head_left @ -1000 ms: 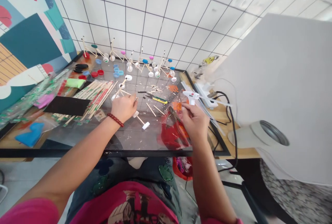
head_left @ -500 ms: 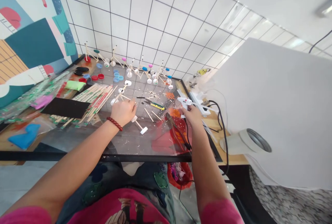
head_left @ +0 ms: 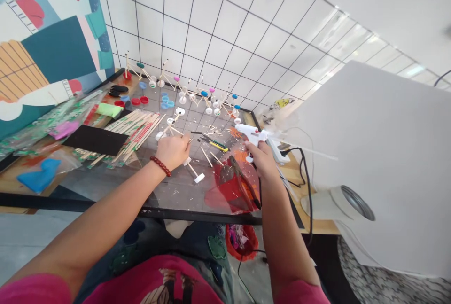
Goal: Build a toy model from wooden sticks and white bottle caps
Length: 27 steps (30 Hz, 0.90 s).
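My left hand [head_left: 173,153], with a red bead bracelet at the wrist, pinches a small wooden-stick model with white round wheels [head_left: 199,178]. Parts of that model are hidden under my fingers. In my right hand [head_left: 261,156] is a white glue gun [head_left: 251,132], its nozzle pointing left and a clear glue stick sticking out behind. Between the hands lie a yellow-green cutter [head_left: 218,145] and loose short sticks [head_left: 207,157]. Pliers with dark red handles [head_left: 244,183] rest on a red sheet just left of my right forearm.
Several finished-looking stick models [head_left: 216,105] stand along the back edge. Bundled sticks [head_left: 136,130], a black sheet [head_left: 97,140] and blue clay [head_left: 40,176] lie at the left. A white cylinder [head_left: 338,203] and a black cable [head_left: 307,177] are at the right.
My right hand has lifted the glue gun from beside the power strip, and more of the gun shows. My left hand still holds the model. The view has shifted slightly.
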Each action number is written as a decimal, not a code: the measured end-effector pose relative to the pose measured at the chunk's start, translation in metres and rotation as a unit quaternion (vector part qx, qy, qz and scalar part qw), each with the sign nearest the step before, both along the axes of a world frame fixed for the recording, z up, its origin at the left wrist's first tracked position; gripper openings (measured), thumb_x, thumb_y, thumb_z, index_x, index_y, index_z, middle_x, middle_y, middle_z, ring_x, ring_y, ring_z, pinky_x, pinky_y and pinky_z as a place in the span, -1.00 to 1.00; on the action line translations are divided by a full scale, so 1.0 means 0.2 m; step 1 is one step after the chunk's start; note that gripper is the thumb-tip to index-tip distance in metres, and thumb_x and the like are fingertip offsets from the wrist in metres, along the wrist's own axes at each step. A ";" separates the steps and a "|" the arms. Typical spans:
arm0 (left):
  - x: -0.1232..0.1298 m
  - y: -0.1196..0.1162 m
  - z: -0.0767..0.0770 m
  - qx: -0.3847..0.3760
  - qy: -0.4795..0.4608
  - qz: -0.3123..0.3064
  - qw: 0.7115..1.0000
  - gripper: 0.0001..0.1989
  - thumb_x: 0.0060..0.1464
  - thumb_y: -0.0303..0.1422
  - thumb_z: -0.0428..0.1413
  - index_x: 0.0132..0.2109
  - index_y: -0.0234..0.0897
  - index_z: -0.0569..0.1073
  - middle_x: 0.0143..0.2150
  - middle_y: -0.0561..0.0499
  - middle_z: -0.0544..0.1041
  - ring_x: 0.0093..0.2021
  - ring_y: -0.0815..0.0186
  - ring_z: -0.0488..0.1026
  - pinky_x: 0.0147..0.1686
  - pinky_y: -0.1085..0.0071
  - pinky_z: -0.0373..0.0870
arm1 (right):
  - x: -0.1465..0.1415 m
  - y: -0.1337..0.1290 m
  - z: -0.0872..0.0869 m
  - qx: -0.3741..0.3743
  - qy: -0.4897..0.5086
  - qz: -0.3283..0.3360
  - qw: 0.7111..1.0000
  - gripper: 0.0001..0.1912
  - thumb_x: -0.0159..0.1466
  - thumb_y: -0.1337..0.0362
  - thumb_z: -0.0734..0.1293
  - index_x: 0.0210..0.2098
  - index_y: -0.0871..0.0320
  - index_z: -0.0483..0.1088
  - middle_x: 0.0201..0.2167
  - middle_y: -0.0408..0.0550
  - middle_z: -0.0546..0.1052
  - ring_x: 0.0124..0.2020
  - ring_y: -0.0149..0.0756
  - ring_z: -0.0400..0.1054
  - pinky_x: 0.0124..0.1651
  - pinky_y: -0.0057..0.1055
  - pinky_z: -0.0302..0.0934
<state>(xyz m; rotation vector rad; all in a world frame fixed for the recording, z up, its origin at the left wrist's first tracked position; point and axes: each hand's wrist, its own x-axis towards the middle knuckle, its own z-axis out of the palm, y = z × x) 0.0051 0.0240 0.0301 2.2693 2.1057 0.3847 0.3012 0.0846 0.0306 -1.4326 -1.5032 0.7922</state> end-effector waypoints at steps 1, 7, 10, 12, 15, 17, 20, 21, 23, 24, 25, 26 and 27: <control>0.00 0.00 0.00 0.000 0.000 0.001 1.000 -0.59 0.39 -0.29 -0.09 0.12 -0.33 0.57 -0.10 -0.28 0.68 -0.09 -0.09 0.65 -0.27 0.21 0.37 | -0.04 -0.03 0.01 -0.010 0.008 0.042 0.999 -0.52 0.14 -0.12 0.43 -0.14 0.13 0.53 -0.45 -0.15 0.49 -0.44 -0.28 0.27 -0.34 -0.35 0.20; 0.00 -0.01 0.01 0.001 0.000 0.005 1.000 -0.56 0.41 -0.30 -0.12 0.19 -0.32 0.55 -0.07 -0.27 0.69 -0.07 -0.07 0.65 -0.24 0.22 0.35 | -0.21 -0.15 0.01 0.020 -0.020 0.185 0.982 -0.65 0.30 -0.10 0.40 -0.27 0.06 0.51 -0.39 -0.09 0.52 -0.28 -0.15 0.41 -0.17 -0.26 0.34; 0.00 0.00 -0.01 0.001 -0.001 0.006 1.000 -0.54 0.40 -0.29 -0.12 0.23 -0.30 0.54 -0.07 -0.28 0.69 -0.08 -0.10 0.65 -0.26 0.19 0.34 | -0.26 -0.17 -0.01 0.058 -0.054 0.202 0.976 -0.67 0.35 -0.08 0.38 -0.18 0.06 0.55 -0.28 -0.05 0.59 -0.14 -0.06 0.46 -0.01 -0.16 0.37; 0.00 0.01 -0.02 0.004 -0.001 0.006 1.000 -0.53 0.40 -0.28 -0.12 0.23 -0.29 0.54 -0.07 -0.28 0.69 -0.08 -0.11 0.65 -0.26 0.18 0.34 | -0.28 -0.16 -0.02 0.072 -0.076 0.202 0.974 -0.62 0.35 -0.06 0.37 -0.04 0.07 0.56 -0.17 0.00 0.62 -0.10 -0.03 0.48 0.07 -0.09 0.36; 0.00 0.01 -0.02 0.003 0.001 0.010 1.000 -0.54 0.40 -0.28 -0.11 0.22 -0.31 0.53 -0.06 -0.28 0.69 -0.07 -0.11 0.65 -0.24 0.18 0.35 | -0.30 -0.16 -0.03 0.078 -0.104 0.217 0.967 -0.52 0.38 -0.05 0.34 0.12 0.11 0.53 -0.04 0.07 0.64 -0.05 0.01 0.49 0.14 -0.02 0.34; 0.00 0.00 -0.01 0.001 0.000 0.010 1.000 -0.55 0.40 -0.28 -0.11 0.22 -0.33 0.52 -0.06 -0.28 0.69 -0.05 -0.09 0.64 -0.22 0.20 0.36 | -0.32 -0.16 -0.03 0.081 -0.116 0.230 0.963 -0.52 0.39 -0.04 0.32 0.14 0.13 0.53 -0.03 0.10 0.65 0.00 0.04 0.50 0.19 0.00 0.33; 0.01 -0.01 0.00 -0.001 -0.002 0.007 1.000 -0.55 0.41 -0.28 -0.11 0.24 -0.35 0.50 -0.05 -0.29 0.69 -0.05 -0.09 0.65 -0.21 0.21 0.37 | -0.33 -0.17 -0.03 0.087 -0.128 0.229 0.961 -0.53 0.40 -0.03 0.30 0.12 0.12 0.54 -0.04 0.12 0.66 0.06 0.09 0.50 0.22 0.01 0.32; 0.01 -0.01 0.01 -0.002 -0.002 0.007 1.000 -0.55 0.41 -0.28 -0.11 0.25 -0.36 0.49 -0.05 -0.30 0.69 -0.05 -0.09 0.65 -0.22 0.21 0.37 | -0.34 -0.17 -0.02 0.087 -0.133 0.227 0.961 -0.53 0.40 -0.03 0.30 0.11 0.12 0.55 -0.03 0.13 0.66 0.07 0.11 0.50 0.22 0.02 0.33; 0.01 -0.01 0.02 -0.004 0.002 0.007 1.000 -0.54 0.40 -0.28 -0.10 0.26 -0.37 0.49 -0.04 -0.31 0.69 -0.06 -0.11 0.66 -0.23 0.20 0.38 | -0.35 -0.17 -0.02 0.085 -0.144 0.221 0.961 -0.53 0.40 -0.03 0.30 0.11 0.14 0.55 -0.04 0.14 0.66 0.05 0.12 0.51 0.20 0.03 0.34; 0.01 -0.01 0.02 -0.004 0.005 0.008 1.000 -0.54 0.39 -0.29 -0.09 0.26 -0.37 0.49 -0.03 -0.31 0.70 -0.06 -0.12 0.66 -0.24 0.20 0.38 | -0.35 -0.16 -0.03 0.085 -0.148 0.219 0.961 -0.53 0.39 -0.03 0.30 0.11 0.14 0.55 -0.04 0.15 0.66 0.04 0.12 0.52 0.19 0.02 0.35; 0.01 -0.01 0.02 -0.003 0.007 0.008 1.000 -0.54 0.39 -0.29 -0.09 0.25 -0.37 0.50 -0.03 -0.31 0.70 -0.06 -0.13 0.66 -0.24 0.19 0.39 | -0.35 -0.16 -0.03 0.085 -0.151 0.216 0.961 -0.52 0.39 -0.03 0.30 0.11 0.14 0.55 -0.05 0.15 0.67 0.02 0.12 0.52 0.17 0.02 0.36; 0.01 -0.01 0.02 -0.002 0.010 0.009 1.000 -0.54 0.39 -0.29 -0.08 0.25 -0.37 0.50 -0.02 -0.31 0.70 -0.06 -0.13 0.67 -0.24 0.19 0.39 | -0.36 -0.16 -0.03 0.086 -0.151 0.213 0.961 -0.52 0.38 -0.02 0.30 0.11 0.14 0.55 -0.05 0.14 0.67 0.00 0.11 0.53 0.16 0.01 0.37; 0.01 -0.01 0.02 0.000 0.012 0.010 1.000 -0.54 0.39 -0.29 -0.08 0.26 -0.36 0.50 -0.02 -0.31 0.70 -0.06 -0.13 0.67 -0.24 0.19 0.40 | -0.36 -0.16 -0.04 0.088 -0.151 0.210 0.962 -0.52 0.38 -0.02 0.30 0.12 0.14 0.54 -0.05 0.13 0.67 -0.02 0.10 0.53 0.15 0.00 0.38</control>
